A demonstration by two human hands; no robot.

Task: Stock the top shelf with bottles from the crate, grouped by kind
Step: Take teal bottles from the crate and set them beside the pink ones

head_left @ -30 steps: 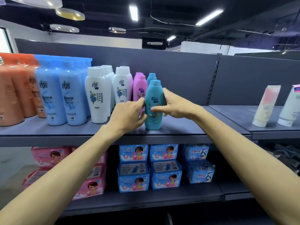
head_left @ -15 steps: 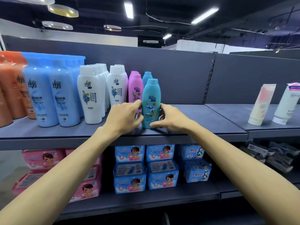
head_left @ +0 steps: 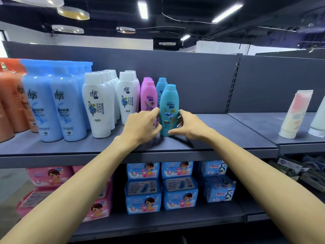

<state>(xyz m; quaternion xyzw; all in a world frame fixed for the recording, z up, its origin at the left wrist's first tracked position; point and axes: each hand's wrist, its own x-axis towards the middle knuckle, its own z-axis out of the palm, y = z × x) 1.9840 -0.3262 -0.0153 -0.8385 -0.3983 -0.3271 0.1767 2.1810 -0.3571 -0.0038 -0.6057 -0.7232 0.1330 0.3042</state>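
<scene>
A teal Rejoice bottle (head_left: 169,104) stands upright on the grey top shelf (head_left: 228,134), in front of a second teal bottle (head_left: 161,85). My left hand (head_left: 140,125) presses its curled fingers against the bottle's lower left side. My right hand (head_left: 191,125) wraps thumb and fingers around its base from the right. Just left stands a row of pink Rejoice bottles (head_left: 148,97), then white bottles (head_left: 98,106), light blue bottles (head_left: 58,106) and orange bottles (head_left: 12,103). The crate is out of view.
To the right of the teal bottles the top shelf is bare up to the upright divider (head_left: 233,81). Two tubes (head_left: 295,113) lean on the neighbouring shelf section. Blue packs (head_left: 177,191) and pink packs (head_left: 49,176) fill the shelf below.
Both hands have slid from the middle of the teal bottle down to its base. The bottle stays upright in the same spot on the shelf.
</scene>
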